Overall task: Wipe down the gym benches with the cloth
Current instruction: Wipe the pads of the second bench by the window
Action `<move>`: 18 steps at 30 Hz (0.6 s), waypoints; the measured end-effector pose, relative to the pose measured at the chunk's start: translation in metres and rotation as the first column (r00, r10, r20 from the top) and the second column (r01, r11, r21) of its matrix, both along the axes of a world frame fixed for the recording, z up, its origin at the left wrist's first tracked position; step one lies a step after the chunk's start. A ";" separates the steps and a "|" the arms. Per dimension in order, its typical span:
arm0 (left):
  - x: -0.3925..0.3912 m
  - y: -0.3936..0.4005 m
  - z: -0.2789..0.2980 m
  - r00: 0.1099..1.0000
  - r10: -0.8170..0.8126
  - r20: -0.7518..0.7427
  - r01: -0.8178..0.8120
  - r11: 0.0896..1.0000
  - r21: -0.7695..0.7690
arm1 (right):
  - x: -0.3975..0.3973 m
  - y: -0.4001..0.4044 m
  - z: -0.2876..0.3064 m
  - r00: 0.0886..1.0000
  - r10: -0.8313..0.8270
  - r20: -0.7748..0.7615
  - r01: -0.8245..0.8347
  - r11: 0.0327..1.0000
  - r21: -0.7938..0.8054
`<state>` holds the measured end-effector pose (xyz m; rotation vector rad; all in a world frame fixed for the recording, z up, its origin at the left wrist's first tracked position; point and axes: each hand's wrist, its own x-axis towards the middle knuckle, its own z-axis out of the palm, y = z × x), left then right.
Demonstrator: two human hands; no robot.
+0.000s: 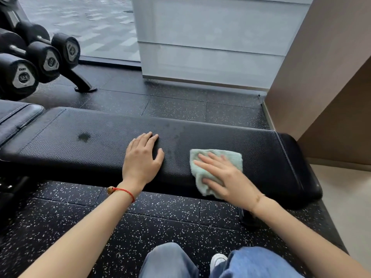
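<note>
A long black padded gym bench point(96, 145) runs across the view from left to right. A pale green cloth point(230, 157) lies flat on its right part. My right hand point(222, 175) presses down on the cloth with straight, spread fingers. My left hand point(141, 159) rests flat on the bare pad near the bench's middle, a red string bracelet on its wrist. A dark wet spot point(84, 136) shows on the pad to the left of my left hand.
A second bench pad point(14, 117) adjoins at the far left. A rack of black dumbbells point(46, 61) stands at the back left, its foot point(85, 88) on the speckled rubber floor. A white panel point(210, 47) and a tan wall point(321, 77) close off the back and right.
</note>
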<state>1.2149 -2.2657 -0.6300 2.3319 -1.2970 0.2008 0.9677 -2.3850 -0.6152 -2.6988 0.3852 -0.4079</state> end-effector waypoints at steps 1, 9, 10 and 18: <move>0.000 0.000 0.000 1.000 0.001 0.000 -0.001 1.000 0.000 | -0.012 -0.011 0.003 1.000 -0.029 -0.007 0.029 1.000 0.009; -0.001 -0.001 0.002 1.000 0.006 -0.001 -0.006 1.000 -0.015 | 0.089 -0.070 0.014 0.954 -0.293 -0.068 0.292 0.956 -0.037; 0.000 -0.001 0.002 1.000 0.006 -0.001 -0.006 1.000 -0.014 | 0.090 -0.050 0.010 0.979 -0.195 -0.051 0.194 0.981 -0.030; 0.000 -0.001 -0.001 1.000 0.017 0.011 -0.016 1.000 -0.026 | 0.007 -0.084 0.019 0.953 -0.303 -0.021 0.303 0.953 0.022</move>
